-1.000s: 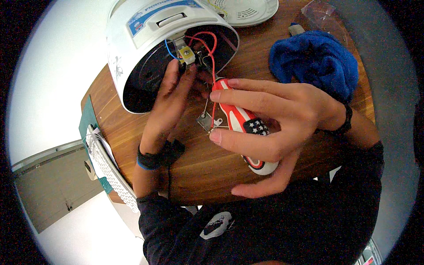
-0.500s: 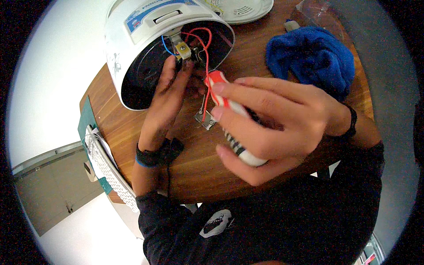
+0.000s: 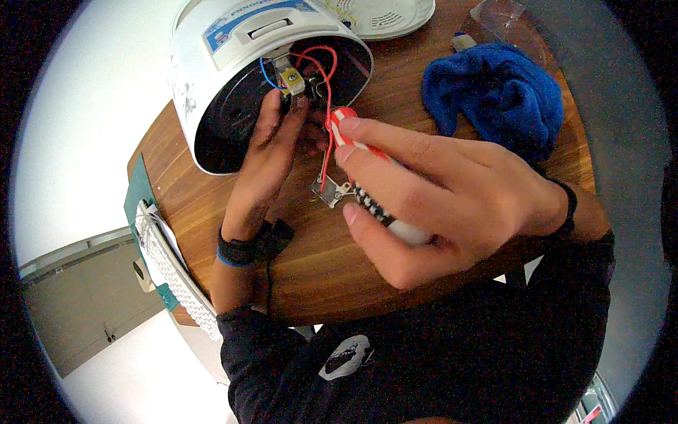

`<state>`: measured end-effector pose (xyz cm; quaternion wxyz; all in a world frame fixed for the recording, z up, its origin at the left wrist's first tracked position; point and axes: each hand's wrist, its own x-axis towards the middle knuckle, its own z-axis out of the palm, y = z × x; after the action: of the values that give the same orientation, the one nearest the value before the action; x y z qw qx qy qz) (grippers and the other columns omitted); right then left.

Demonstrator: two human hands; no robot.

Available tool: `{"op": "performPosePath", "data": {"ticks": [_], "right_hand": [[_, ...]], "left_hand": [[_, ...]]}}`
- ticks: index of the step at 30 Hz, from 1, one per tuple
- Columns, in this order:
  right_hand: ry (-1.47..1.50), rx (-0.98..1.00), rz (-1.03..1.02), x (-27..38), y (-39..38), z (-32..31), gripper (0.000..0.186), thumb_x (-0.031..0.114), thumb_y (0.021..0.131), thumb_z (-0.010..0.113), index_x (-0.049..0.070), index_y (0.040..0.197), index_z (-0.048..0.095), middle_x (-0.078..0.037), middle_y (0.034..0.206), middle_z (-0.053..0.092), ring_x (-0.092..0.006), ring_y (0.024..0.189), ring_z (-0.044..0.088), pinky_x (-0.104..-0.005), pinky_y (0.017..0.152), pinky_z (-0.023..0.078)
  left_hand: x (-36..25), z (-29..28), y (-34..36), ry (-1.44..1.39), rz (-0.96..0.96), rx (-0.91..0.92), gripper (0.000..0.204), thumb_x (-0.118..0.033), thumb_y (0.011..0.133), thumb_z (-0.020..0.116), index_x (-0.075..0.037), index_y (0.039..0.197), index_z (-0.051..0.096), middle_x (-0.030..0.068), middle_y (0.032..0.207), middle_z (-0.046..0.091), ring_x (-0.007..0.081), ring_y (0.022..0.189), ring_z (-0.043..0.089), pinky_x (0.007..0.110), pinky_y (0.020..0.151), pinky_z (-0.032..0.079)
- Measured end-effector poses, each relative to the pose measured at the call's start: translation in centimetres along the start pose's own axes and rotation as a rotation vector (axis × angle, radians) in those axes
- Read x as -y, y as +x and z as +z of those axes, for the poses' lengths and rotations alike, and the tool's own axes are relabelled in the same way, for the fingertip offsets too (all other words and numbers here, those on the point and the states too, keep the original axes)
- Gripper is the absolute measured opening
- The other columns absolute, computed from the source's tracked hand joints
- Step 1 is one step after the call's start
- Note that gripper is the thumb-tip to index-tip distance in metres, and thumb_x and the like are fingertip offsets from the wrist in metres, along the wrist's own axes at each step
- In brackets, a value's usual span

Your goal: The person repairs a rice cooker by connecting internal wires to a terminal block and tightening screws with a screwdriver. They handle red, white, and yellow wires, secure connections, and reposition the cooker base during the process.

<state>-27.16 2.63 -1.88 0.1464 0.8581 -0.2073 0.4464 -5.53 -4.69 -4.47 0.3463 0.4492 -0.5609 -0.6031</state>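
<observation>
A white appliance housing [image 3: 212,49] lies on its side, its dark open end showing a bracket with a yellow part [image 3: 291,78] and red and blue wires [image 3: 330,63]. My left hand [image 3: 272,162] reaches into the opening below that bracket, fingertips at the parts there; what they grip is hidden. My right hand [image 3: 452,205] is closed on a red and white handled tool with a starred black band [image 3: 371,206], its far end by the red wire. A small metal plate [image 3: 328,192] lies under the wire on the table, between my hands.
A bunched blue cloth [image 3: 494,92] is to the right, with a small pale object [image 3: 462,41] and clear bag [image 3: 498,15] behind it. A white vented disc [image 3: 388,18] sits at the back. A white keyboard [image 3: 176,268] and green mat [image 3: 138,184] line the left edge of the wooden table [image 3: 296,275].
My right hand has tilted and closed further round the tool, whose red end has shifted up and left. My left hand stays at the opening, slightly higher.
</observation>
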Motion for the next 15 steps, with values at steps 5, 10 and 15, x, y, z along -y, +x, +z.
{"op": "performPosePath", "data": {"ticks": [5, 10, 15], "right_hand": [[0.040, 0.040, 0.182, 0.4, -0.5, -0.1, 0.032, 0.007, 0.076, 0.073, 0.006, 0.103, 0.056, -0.027, 0.113, 0.064, -0.0384, 0.095, 0.071, -0.0374, 0.072, 0.063], [-0.071, 0.113, 0.078, 0.7, 0.6, -0.8, 0.028, 0.006, 0.079, 0.073, 0.004, 0.103, 0.057, -0.029, 0.111, 0.066, -0.0333, 0.086, 0.071, -0.0357, 0.064, 0.061], [-0.032, 0.155, 0.157, 0.6, 0.1, -1.7, 0.025, 0.003, 0.080, 0.073, -0.004, 0.098, 0.058, -0.029, 0.104, 0.068, -0.0300, 0.079, 0.071, -0.0342, 0.061, 0.061]], "left_hand": [[-0.7, 0.3, 0.1, 0.079, -0.010, -0.019, 0.022, -0.026, 0.109, 0.049, -0.010, 0.122, 0.054, 0.0015, 0.094, 0.066, 0.0097, 0.079, 0.060, 0.026, 0.070, 0.049], [0.0, -0.2, 0.1, 0.062, -0.001, -0.022, 0.024, -0.028, 0.110, 0.045, -0.011, 0.122, 0.054, 0.0026, 0.092, 0.066, 0.0103, 0.078, 0.059, 0.026, 0.070, 0.049], [0.7, -0.7, 0.7, 0.023, 0.001, -0.028, 0.030, -0.034, 0.111, 0.039, -0.011, 0.122, 0.054, 0.0047, 0.090, 0.067, 0.0110, 0.075, 0.059, 0.026, 0.070, 0.050]]}}
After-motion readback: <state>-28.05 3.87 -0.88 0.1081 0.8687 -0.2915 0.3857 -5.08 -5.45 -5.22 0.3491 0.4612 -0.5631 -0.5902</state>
